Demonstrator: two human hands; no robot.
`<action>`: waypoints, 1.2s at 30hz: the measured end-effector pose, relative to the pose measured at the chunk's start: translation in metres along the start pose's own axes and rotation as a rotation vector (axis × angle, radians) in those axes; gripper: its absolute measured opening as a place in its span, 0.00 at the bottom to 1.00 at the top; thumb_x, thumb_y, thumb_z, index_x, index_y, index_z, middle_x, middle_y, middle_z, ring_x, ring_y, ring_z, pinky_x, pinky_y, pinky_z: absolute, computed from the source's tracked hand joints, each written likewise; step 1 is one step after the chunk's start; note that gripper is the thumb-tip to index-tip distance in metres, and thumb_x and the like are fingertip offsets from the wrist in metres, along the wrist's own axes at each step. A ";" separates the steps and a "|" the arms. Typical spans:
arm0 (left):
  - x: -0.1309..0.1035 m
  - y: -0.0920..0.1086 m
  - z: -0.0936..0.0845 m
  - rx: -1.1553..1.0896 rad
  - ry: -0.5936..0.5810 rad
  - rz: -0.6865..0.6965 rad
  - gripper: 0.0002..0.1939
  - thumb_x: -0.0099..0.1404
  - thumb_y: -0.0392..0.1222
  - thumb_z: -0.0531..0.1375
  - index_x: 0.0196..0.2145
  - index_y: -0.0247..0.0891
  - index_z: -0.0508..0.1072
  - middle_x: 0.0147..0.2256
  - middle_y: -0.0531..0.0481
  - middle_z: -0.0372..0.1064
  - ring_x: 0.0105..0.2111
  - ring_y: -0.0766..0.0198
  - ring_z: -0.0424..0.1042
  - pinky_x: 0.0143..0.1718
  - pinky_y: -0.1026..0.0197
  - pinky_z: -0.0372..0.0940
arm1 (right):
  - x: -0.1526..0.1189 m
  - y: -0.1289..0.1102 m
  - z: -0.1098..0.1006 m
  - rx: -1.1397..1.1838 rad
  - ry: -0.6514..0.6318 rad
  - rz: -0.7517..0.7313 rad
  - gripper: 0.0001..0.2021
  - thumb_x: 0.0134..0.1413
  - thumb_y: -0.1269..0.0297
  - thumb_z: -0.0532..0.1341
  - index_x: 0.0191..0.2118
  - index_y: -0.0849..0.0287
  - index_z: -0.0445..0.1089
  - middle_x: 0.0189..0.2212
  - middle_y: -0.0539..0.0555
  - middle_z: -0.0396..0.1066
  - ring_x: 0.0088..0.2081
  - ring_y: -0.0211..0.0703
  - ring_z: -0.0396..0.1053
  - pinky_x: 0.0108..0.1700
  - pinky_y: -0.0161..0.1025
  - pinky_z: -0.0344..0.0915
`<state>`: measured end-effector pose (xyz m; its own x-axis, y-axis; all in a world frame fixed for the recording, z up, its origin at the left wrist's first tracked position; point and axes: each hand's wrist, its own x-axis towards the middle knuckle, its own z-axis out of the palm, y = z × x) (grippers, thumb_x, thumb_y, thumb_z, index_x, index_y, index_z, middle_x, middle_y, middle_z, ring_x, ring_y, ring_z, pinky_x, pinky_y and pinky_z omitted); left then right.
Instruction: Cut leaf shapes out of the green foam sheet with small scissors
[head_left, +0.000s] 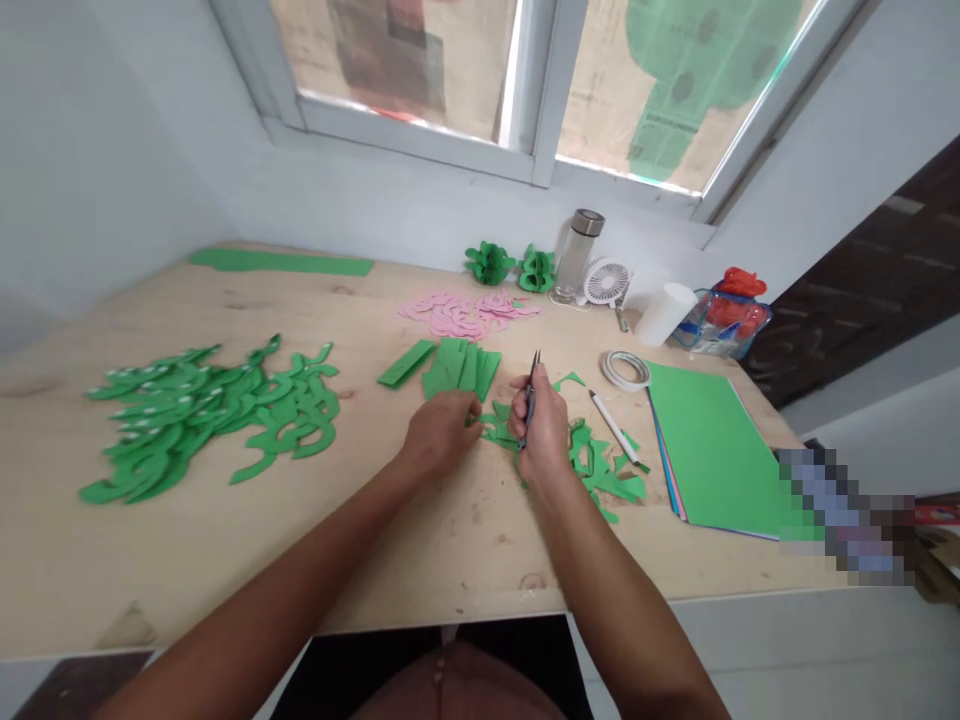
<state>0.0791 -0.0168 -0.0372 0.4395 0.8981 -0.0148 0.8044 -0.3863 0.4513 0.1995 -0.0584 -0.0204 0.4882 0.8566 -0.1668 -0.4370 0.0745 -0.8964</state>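
My right hand (pixel 543 425) is closed around a small pair of scissors (pixel 532 390), its blades pointing away from me. My left hand (pixel 441 436) is to the left of it, fingers curled together low over the table. Green paper shows at its fingertips, but whether they pinch a piece is hidden. Just beyond the left hand lie green paper strips (pixel 452 367), with another strip (pixel 406 362) beside them. Green paper scraps (pixel 592 462) spread around and to the right of my right hand. A white pen (pixel 615 428) lies among their edge.
Cut green curly shapes (pixel 180 410) are heaped on the left of the wooden table (pixel 360 560). Pink cut-outs (pixel 465 314) lie farther back. A tape roll (pixel 626 371) and coloured sheets (pixel 716 450) are at right. A bottle (pixel 576 262) and small fan (pixel 606 282) stand by the wall.
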 end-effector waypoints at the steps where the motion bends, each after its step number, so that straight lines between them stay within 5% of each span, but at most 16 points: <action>1: 0.000 0.001 0.000 -0.003 0.005 -0.013 0.06 0.63 0.33 0.60 0.35 0.41 0.76 0.39 0.44 0.79 0.43 0.50 0.76 0.41 0.56 0.65 | 0.000 0.000 0.000 0.004 0.002 0.000 0.26 0.48 0.35 0.64 0.27 0.56 0.68 0.12 0.39 0.54 0.12 0.30 0.46 0.15 0.32 0.41; 14: -0.009 0.007 -0.010 -0.083 0.080 -0.106 0.06 0.61 0.35 0.60 0.26 0.41 0.73 0.30 0.49 0.79 0.35 0.56 0.77 0.33 0.61 0.61 | 0.003 -0.001 -0.003 0.075 -0.008 -0.011 0.24 0.52 0.39 0.65 0.25 0.57 0.67 0.11 0.39 0.55 0.12 0.29 0.47 0.13 0.29 0.42; 19: -0.021 0.001 -0.018 -0.118 0.202 -0.095 0.06 0.61 0.37 0.59 0.27 0.42 0.73 0.31 0.50 0.80 0.36 0.56 0.78 0.37 0.60 0.66 | 0.004 -0.003 -0.003 0.084 -0.014 -0.038 0.24 0.47 0.38 0.67 0.26 0.56 0.67 0.11 0.38 0.55 0.12 0.29 0.46 0.13 0.30 0.41; 26: -0.026 -0.018 -0.020 -0.190 0.411 -0.082 0.05 0.63 0.39 0.58 0.29 0.42 0.72 0.35 0.47 0.81 0.38 0.53 0.79 0.43 0.56 0.70 | 0.009 0.005 -0.004 0.051 0.004 -0.039 0.20 0.38 0.50 0.74 0.30 0.57 0.70 0.09 0.35 0.54 0.11 0.27 0.45 0.14 0.28 0.40; 32: -0.027 -0.026 -0.013 -0.232 0.543 -0.034 0.05 0.67 0.40 0.56 0.33 0.42 0.71 0.39 0.42 0.80 0.45 0.51 0.78 0.50 0.52 0.70 | 0.010 0.013 -0.004 0.031 -0.004 0.008 0.22 0.37 0.46 0.74 0.31 0.57 0.69 0.08 0.35 0.54 0.11 0.27 0.44 0.13 0.27 0.39; 36: -0.026 -0.031 -0.007 -0.147 0.639 0.160 0.08 0.69 0.37 0.55 0.32 0.42 0.71 0.38 0.42 0.81 0.45 0.49 0.79 0.51 0.49 0.68 | 0.006 0.014 -0.003 0.055 -0.050 0.049 0.24 0.36 0.43 0.74 0.29 0.57 0.68 0.10 0.36 0.56 0.11 0.27 0.45 0.13 0.28 0.39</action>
<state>0.0401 -0.0263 -0.0445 0.1898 0.7976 0.5725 0.6661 -0.5330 0.5217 0.1987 -0.0542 -0.0350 0.4276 0.8842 -0.1879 -0.5011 0.0588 -0.8634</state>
